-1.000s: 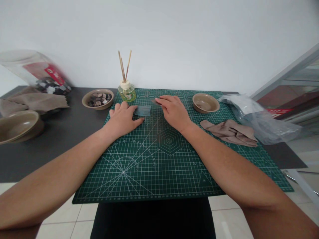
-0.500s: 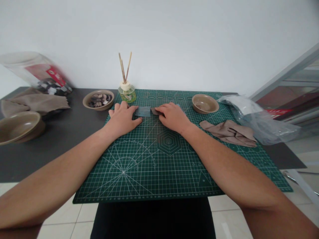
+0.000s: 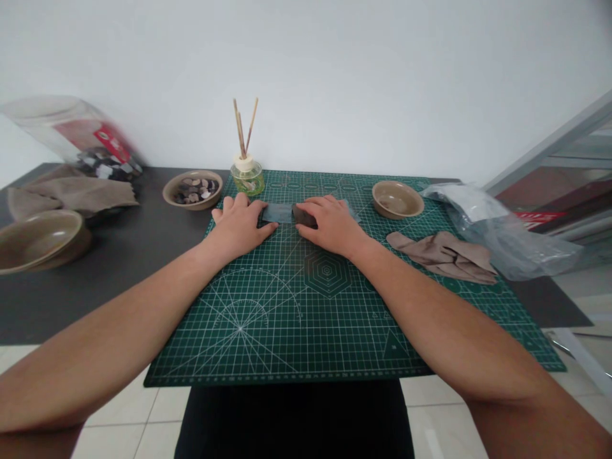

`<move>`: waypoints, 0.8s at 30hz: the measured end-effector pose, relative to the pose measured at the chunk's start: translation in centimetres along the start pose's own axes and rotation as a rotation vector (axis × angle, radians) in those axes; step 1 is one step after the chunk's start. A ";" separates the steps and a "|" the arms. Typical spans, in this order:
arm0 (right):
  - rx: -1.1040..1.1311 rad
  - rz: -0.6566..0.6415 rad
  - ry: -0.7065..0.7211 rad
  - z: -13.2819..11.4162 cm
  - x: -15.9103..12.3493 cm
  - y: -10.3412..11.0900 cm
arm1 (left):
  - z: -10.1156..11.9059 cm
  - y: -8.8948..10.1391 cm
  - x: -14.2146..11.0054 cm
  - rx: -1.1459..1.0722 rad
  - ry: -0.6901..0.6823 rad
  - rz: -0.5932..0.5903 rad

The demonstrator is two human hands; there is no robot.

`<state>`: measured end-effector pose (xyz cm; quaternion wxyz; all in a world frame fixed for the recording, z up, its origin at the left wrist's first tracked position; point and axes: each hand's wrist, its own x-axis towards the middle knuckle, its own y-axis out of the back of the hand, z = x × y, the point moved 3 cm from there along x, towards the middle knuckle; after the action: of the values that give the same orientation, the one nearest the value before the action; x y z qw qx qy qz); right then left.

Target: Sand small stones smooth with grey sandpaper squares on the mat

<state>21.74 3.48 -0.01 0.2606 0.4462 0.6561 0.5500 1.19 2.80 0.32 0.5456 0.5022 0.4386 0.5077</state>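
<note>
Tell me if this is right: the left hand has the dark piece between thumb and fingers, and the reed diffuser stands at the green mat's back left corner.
Wrong hand: the head view shows the dark piece in the right hand. The reed diffuser does stand at the green mat's back left corner.

At the frame's centre, a strip (image 3: 278, 213) is showing blue-grey and a small piece (image 3: 305, 217) dark brown; lower down, a mat (image 3: 277, 354) is displaying white gridlines on green. At right, a cloth (image 3: 442, 255) is looking taupe.
</note>
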 end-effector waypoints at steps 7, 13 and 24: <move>-0.066 -0.067 0.103 -0.7 -0.3 -0.7 | 0.0 0.0 0.1 0.029 -0.008 -0.002; -0.106 -0.089 0.167 -0.8 -0.4 -1.0 | -0.3 -0.1 0.3 -0.012 -0.005 -0.004; -0.086 -0.109 0.183 -0.7 -0.3 -1.1 | -0.9 0.2 1.2 -0.261 0.096 0.062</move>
<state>20.98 2.93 -0.96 0.2482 0.3463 0.6761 0.6012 0.40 4.12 0.45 0.5688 0.4152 0.3786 0.6007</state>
